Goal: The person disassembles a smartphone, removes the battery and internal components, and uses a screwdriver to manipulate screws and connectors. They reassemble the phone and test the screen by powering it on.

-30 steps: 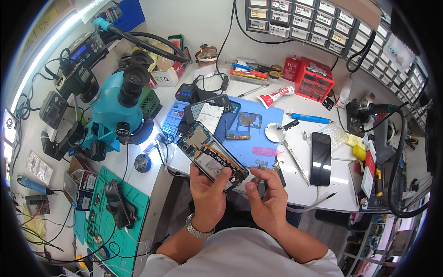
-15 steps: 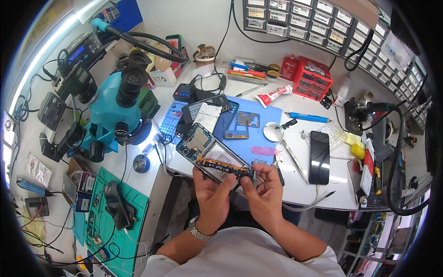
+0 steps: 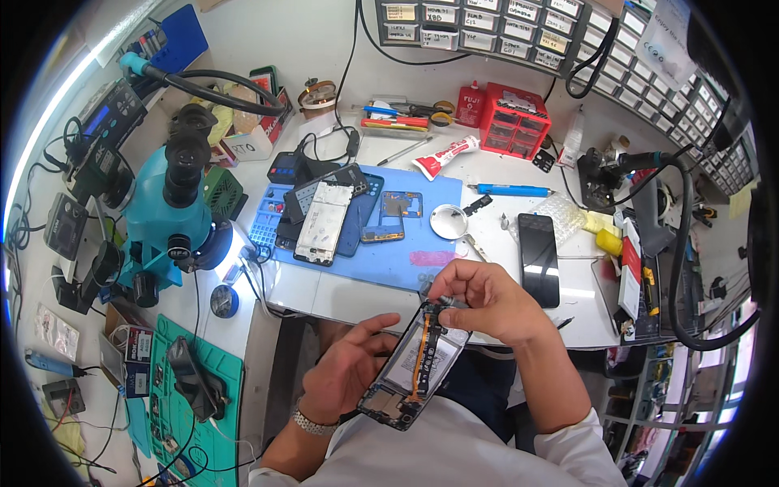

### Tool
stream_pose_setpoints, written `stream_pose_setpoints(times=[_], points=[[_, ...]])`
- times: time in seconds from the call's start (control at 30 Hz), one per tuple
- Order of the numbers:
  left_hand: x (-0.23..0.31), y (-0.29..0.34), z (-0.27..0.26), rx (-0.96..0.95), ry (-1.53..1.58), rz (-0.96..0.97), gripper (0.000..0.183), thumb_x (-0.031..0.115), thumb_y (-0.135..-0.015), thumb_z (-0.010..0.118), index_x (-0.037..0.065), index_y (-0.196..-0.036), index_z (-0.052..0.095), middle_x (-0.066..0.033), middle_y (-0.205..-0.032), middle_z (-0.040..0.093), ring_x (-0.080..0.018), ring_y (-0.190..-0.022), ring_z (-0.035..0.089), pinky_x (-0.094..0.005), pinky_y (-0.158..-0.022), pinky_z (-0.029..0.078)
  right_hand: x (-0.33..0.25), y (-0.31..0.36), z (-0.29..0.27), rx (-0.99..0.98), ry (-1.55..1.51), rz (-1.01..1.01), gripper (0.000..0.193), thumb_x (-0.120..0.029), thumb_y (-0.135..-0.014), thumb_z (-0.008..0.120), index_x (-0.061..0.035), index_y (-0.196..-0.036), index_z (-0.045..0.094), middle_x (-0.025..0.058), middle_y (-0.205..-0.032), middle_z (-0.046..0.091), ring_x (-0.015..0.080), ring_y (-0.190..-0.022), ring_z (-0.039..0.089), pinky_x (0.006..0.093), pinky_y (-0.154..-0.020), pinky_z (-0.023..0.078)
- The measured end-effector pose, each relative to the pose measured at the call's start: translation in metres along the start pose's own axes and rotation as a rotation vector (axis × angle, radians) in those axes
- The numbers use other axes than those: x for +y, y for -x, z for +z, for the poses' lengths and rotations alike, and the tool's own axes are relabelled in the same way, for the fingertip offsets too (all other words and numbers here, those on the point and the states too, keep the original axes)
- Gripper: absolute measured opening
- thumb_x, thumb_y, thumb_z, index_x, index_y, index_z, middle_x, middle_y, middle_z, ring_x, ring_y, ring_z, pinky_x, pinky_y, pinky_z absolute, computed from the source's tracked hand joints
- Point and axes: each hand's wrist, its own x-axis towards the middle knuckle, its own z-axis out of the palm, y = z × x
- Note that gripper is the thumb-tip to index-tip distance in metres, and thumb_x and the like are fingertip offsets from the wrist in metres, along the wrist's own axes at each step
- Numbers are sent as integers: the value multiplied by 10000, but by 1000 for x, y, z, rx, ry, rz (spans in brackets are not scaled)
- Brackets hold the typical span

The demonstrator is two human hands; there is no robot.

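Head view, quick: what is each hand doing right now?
Left hand: holds the opened phone from below.
Right hand: fingers pinched at the phone's top edge; what they grip cannot be told.

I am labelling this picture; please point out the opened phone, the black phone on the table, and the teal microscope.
opened phone (image 3: 418, 369), head view, orange flex cable
black phone (image 3: 539, 260), head view, dark screen
teal microscope (image 3: 166, 215), head view, teal body
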Motion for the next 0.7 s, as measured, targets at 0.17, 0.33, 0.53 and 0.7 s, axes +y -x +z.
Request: stream_pose_setpoints(times=[0.17,0.33,0.53,0.7], points=[[-17,-15,18,101,-34,-92,564,91,-1125,623,-53,-1626,406,-111,-1427,649,-124,-1206,671,-334,-1022,578,20,-2,12,36,235,29,298,130,-886,726,13,-1158,695,68,-1127,725,138,-1103,681,287,-970,527],[-28,-22,18,216,-184,-46,490,76,-1097,685,-61,-1541,526,-49,-1249,738,-42,-1065,678,-238,-921,586,31,1,19,159,482,-102,236,-16,-898,750,-16,-1132,725,81,-1065,720,141,-936,649,293,-792,523],[-30,-24,17,271,-261,47,420,84,-1110,665,-62,-1491,570,-52,-1213,748,-38,-1046,675,-222,-891,569,17,8,28,313,756,-320,222,-41,-909,788,-43,-1128,751,115,-1040,631,239,-901,657,332,-766,546],[-33,-25,15,276,-235,45,380,82,-1120,643,-59,-1467,582,-53,-1208,748,-40,-1057,671,-222,-901,560,26,10,32,344,774,-290,204,-23,-904,791,-54,-1101,746,130,-1076,625,277,-909,667,349,-763,560]])
